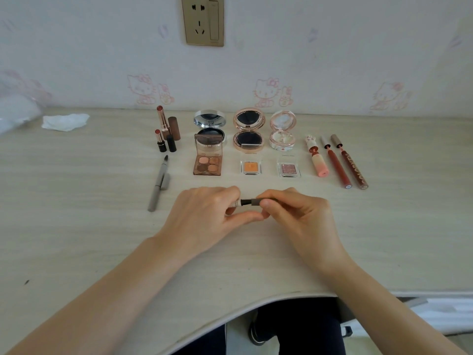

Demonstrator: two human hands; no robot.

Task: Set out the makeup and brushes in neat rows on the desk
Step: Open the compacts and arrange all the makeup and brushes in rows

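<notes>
Your left hand [207,210] and right hand [294,211] pinch opposite ends of a slim pen [252,201], just below the eyeshadow palette [207,160], likely separating its cap.

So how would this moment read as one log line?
left hand: grips pen body | right hand: grips pen cap | pen: above desk

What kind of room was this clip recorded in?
Probably a bedroom or dorm desk at home: a pale wood-grain desk against cartoon-cat wallpaper, a beige wall socket, and open round makeup compacts set out in rows.
</notes>
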